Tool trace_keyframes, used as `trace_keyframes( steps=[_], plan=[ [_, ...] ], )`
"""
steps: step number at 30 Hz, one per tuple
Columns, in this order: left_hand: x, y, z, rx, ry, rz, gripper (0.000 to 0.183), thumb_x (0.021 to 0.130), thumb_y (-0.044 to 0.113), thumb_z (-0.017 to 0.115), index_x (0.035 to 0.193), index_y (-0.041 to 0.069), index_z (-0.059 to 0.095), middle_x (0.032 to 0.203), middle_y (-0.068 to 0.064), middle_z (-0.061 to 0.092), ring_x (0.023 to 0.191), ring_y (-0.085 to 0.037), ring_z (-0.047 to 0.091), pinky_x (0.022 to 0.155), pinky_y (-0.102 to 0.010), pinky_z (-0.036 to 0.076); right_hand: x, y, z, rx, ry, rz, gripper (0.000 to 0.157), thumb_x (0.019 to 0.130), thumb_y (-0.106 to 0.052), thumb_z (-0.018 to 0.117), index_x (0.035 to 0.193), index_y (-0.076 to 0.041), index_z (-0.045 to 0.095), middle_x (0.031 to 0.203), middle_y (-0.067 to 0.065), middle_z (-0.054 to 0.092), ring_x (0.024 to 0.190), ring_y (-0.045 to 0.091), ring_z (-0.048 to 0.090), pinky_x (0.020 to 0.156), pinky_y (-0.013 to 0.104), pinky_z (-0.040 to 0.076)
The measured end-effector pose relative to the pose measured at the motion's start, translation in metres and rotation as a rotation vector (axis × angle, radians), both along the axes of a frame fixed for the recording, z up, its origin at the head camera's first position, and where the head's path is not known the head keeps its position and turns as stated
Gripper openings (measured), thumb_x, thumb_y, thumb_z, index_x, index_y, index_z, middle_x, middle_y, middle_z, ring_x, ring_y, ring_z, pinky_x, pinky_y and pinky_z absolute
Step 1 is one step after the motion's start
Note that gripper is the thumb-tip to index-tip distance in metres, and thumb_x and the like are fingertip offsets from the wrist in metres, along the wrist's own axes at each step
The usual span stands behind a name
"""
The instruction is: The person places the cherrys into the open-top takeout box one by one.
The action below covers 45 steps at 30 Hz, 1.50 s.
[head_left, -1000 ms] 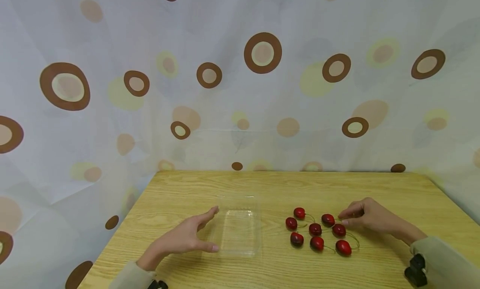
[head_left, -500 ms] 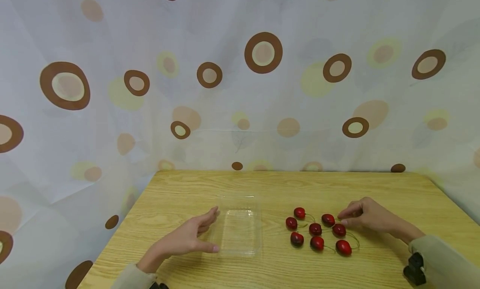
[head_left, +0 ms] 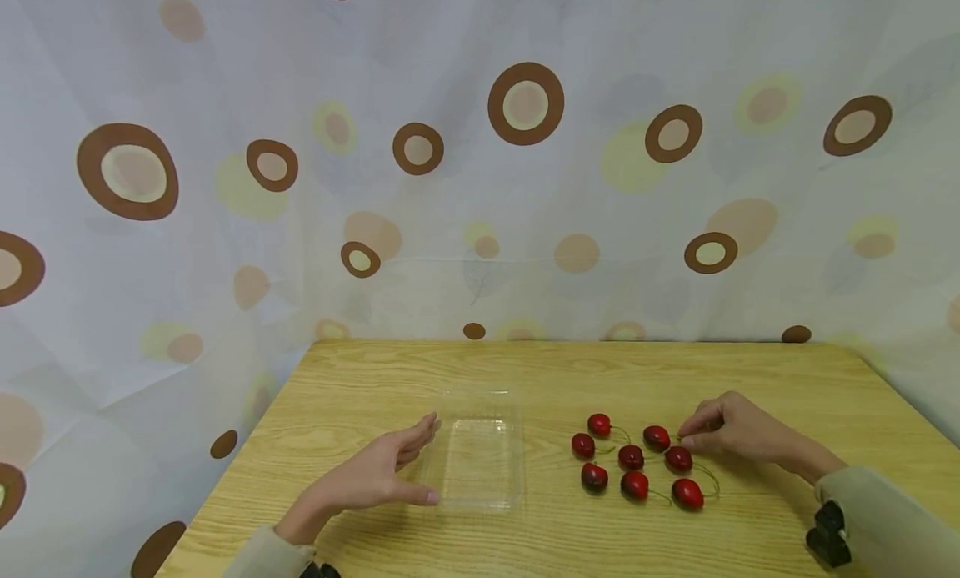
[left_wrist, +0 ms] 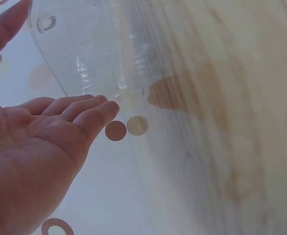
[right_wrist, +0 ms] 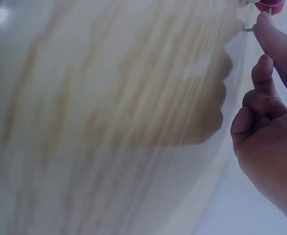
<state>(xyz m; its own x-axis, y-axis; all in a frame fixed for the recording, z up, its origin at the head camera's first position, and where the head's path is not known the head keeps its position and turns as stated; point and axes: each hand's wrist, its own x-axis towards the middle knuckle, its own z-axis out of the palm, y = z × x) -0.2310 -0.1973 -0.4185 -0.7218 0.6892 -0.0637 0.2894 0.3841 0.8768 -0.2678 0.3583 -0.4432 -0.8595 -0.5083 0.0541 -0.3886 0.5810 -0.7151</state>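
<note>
My left hand is spread at the left side of a clear plastic box, thumb by the near corner and fingers by the far part of that side. In the left wrist view its straight fingers lie right at the box's wall. To the right, my right hand pinches the stem of a dark red cherry between thumb and index finger. The stem's tip sticks out past the thumb in the right wrist view, its other fingers curled loosely. That cherry sits among several others on the table.
More red cherries with green stems lie close around, such as a front one and a left one. The wooden table ends at a patterned curtain behind and at the sides.
Almost nothing differs: both hands keep their places, the right at the cherry's stem and the left beside the box. The box and cherries have not moved.
</note>
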Motion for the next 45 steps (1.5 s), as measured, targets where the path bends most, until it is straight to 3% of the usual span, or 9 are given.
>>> trace_keyframes(
  steps=[10,20,27,33,45],
  plan=[
    [0.004,0.000,0.003,0.012,0.013,-0.013,0.102,0.099,0.022,0.077,0.165,-0.008,0.005,0.170,-0.029,0.011,0.156,-0.043,0.021,0.123,-0.056,0.028,0.003,-0.003,0.002,-0.013,0.030,-0.041,0.008,0.097,-0.011,0.078,0.099,-0.009,0.086,0.094,-0.002,0.075,0.085,0.009,0.065,0.070,0.023,0.050],
    [0.004,0.000,0.004,0.019,0.001,-0.007,0.102,0.098,0.020,0.077,0.165,-0.008,0.005,0.171,-0.028,0.011,0.156,-0.042,0.021,0.123,-0.055,0.027,0.003,-0.014,0.023,-0.043,0.025,-0.102,0.011,0.098,-0.015,0.076,0.103,-0.007,0.084,0.096,0.001,0.075,0.081,0.010,0.061,0.067,0.026,0.050],
    [0.003,0.000,0.004,0.019,-0.012,-0.006,0.102,0.098,0.021,0.077,0.165,-0.007,0.005,0.171,-0.028,0.011,0.156,-0.042,0.020,0.123,-0.055,0.027,0.002,-0.037,0.043,-0.032,-0.013,-0.132,0.018,0.100,-0.021,0.075,0.107,-0.006,0.083,0.101,0.002,0.074,0.090,0.017,0.063,0.073,0.029,0.053],
    [0.004,0.000,0.005,0.013,-0.012,0.000,0.103,0.098,0.022,0.077,0.165,-0.007,0.005,0.171,-0.028,0.011,0.156,-0.042,0.021,0.123,-0.055,0.028,-0.001,-0.063,0.056,-0.058,0.011,-0.126,0.018,0.100,-0.021,0.076,0.106,-0.006,0.083,0.101,0.001,0.075,0.089,0.020,0.062,0.073,0.030,0.052],
    [0.000,0.000,0.004,0.009,-0.008,-0.009,0.102,0.099,0.023,0.077,0.165,-0.007,0.006,0.171,-0.028,0.012,0.156,-0.042,0.021,0.123,-0.054,0.029,-0.011,-0.121,0.068,-0.100,-0.007,-0.075,0.013,0.096,-0.021,0.080,0.100,-0.010,0.085,0.099,0.003,0.074,0.088,0.025,0.061,0.074,0.033,0.050]
  ],
)
